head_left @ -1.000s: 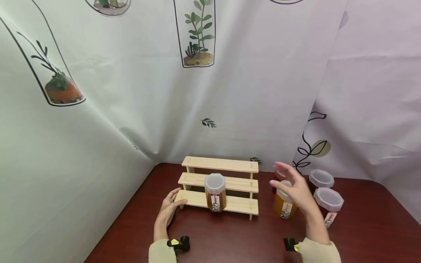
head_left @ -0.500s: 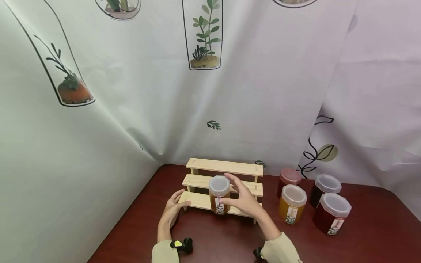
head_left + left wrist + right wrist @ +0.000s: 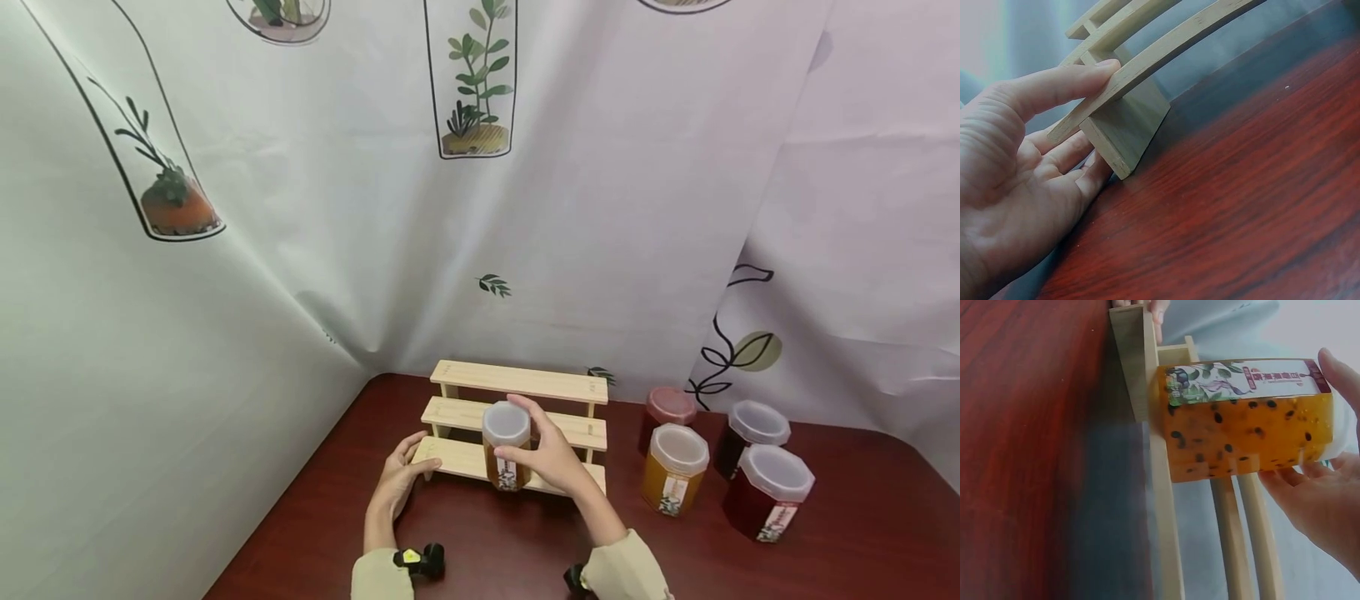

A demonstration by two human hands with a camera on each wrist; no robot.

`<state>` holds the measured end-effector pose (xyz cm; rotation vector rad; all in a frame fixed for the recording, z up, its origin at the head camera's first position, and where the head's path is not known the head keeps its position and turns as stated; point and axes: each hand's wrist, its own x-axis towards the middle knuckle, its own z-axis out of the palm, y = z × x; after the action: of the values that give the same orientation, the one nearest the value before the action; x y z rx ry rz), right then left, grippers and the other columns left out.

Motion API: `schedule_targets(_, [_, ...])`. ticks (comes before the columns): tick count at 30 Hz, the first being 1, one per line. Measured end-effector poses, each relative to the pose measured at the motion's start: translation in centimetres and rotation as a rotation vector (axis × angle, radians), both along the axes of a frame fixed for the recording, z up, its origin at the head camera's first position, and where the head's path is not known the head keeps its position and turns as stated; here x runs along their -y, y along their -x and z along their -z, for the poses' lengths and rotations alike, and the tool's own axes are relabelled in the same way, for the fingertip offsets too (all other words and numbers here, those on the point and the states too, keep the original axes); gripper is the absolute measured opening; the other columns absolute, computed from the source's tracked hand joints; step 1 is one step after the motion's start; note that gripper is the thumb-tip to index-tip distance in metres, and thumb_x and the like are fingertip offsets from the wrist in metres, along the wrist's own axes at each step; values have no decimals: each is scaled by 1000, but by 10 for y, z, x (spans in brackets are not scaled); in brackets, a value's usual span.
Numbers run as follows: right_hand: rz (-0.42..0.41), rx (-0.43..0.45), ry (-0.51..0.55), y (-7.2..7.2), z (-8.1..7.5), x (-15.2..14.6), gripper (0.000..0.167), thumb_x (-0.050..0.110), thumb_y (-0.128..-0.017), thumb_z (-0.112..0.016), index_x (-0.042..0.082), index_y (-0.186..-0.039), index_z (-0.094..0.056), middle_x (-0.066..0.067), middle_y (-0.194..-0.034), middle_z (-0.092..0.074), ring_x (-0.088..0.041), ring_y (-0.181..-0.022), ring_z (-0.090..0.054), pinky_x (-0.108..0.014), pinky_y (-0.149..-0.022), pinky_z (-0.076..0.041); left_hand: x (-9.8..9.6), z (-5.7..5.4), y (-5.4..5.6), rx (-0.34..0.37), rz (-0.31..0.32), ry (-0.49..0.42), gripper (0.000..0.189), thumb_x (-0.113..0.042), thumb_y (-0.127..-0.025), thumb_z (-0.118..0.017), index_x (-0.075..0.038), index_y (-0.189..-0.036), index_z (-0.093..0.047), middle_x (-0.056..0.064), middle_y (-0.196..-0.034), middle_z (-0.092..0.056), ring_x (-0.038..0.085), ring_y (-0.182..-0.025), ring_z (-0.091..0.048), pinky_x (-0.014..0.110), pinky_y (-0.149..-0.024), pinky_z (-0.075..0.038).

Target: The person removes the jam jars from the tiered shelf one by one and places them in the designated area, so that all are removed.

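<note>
A three-tier wooden step shelf (image 3: pixel 517 380) stands on the dark red table. On its lowest tier, near the middle, sits an upright jar of orange jam (image 3: pixel 492 467) with a whitish lid; the right wrist view shows dark seeds through its wall and a printed label. My right hand (image 3: pixel 557 458) holds this jar near the top, thumb on the front and fingers around the far side. At the shelf's left end my left hand (image 3: pixel 397 479) grips the lowest tier. In the left wrist view its thumb (image 3: pixel 1066 85) lies on the board and the other fingers reach beneath it.
Right of the shelf stand a yellow-orange jar (image 3: pixel 673 475), a dark red jar (image 3: pixel 765 500), a darker jar (image 3: pixel 738 442) and a pink-lidded jar (image 3: pixel 667 408). A white printed cloth (image 3: pixel 600 250) hangs close behind the table (image 3: pixel 495 542).
My right hand has moved left from above the jars at the right and taken hold of the jar on the shelf. My left hand has kept its grip on the shelf.
</note>
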<state>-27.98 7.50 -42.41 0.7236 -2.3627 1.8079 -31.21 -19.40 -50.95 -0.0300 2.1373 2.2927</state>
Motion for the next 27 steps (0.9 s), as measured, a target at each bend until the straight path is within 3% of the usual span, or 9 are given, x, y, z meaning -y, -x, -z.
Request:
schedule_targets(12, [71,-15,52,6,9,2,71,14,-80,-80,14,-142,-46,-15,-121,-61,-15,-99,-63,-27,-85,-49,-2,1,2,15,5,22,73,0,-80,-73,0,-145,-39,25,-146,-44,8,-105,-58,14,-82,-47])
schedule_targets(17, [114,-26,60,7,10,-2,70,14,-78,-82,13,-140,-50,-15,-118,-65,-11,-94,-64,-25,-81,-50,-5,1,4,9,19,5,73,1,-80,-73,2,-144,-38,26,-144,-46,10,-101,-58,17,-79,-48])
schedule_targets(22, [116,-23,61,5,6,-7,71,14,-78,-81,9,-141,-49,-19,-117,-64,-12,-94,-65,-24,-80,-51,-5,0,3,10,16,-10,74,3,-79,-72,4,-144,-37,28,-144,-45,8,-99,-58,17,-78,-48])
schedule_targets(27, [140,8,92,1,-6,-11,71,13,-78,-82,12,-141,-50,-17,-123,-62,-18,-103,-64,-25,-85,-52,-1,-1,4,23,5,-3,73,3,-79,-72,1,-144,-38,25,-145,-45,8,-100,-59,16,-80,-48])
